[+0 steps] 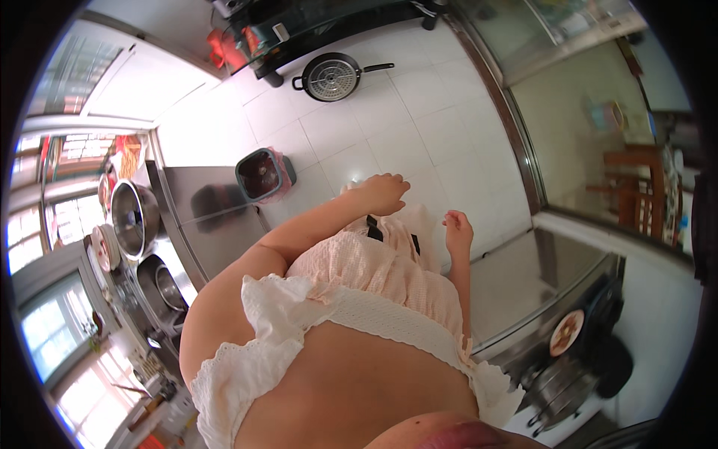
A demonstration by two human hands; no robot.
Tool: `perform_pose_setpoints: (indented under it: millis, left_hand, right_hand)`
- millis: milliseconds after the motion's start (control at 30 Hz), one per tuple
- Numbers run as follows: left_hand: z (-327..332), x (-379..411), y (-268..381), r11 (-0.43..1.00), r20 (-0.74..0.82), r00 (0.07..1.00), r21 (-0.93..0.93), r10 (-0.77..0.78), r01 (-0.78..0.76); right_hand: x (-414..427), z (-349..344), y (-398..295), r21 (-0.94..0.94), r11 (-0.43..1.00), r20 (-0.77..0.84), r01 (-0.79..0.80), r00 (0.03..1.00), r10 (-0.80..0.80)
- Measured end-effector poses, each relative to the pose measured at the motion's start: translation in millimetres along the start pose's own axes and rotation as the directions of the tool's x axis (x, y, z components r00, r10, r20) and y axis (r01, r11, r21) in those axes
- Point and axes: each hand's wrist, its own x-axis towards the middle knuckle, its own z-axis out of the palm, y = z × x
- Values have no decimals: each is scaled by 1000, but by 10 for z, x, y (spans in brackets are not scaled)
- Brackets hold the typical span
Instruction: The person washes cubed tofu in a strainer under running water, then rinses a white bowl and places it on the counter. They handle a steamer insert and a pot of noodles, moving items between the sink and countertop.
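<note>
My left hand (384,193) hangs in front of the pale pink dress (370,264), its fingers loosely bent and slightly apart, with nothing seen in it. To its right, my right hand (459,224) is held beside the skirt, fingers loosely curled, also with no object visible. Beyond both hands, on the white tiled floor (392,123), lies a black pan (359,72) with a long handle and a perforated metal steamer plate (332,79) inside. A grey waste bin (259,175) with a pink liner stands to the left of my left hand.
At left, a counter holds a large steel basin (134,219), stacked plates (104,247) and a sink (160,289). A dark glass table (336,25) stands beyond the pan. To the lower right are a plate of food (566,333) and a steel pot (562,387). A sliding-door frame (519,140) runs along the right.
</note>
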Motion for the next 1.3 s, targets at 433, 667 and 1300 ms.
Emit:
perform_pose_setpoints:
  millis: [433, 667, 1300]
  left_hand:
    - [-613, 1199, -919, 792, -200, 818, -451, -540, 412]
    - [-1011, 1527, -1498, 542, -282, 562, -755, -777, 370]
    - [-53, 2134, -5502, -291, 287, -80, -956, -955, 42]
  right_hand:
    - [3279, 328, -886, -462, 767, 569, 445, 812, -129]
    - [4882, 1273, -1583, -479, 626, 742, 616, 665, -86]
    - [7108, 4601, -903, -606, 157, 794, 780, 582, 175]
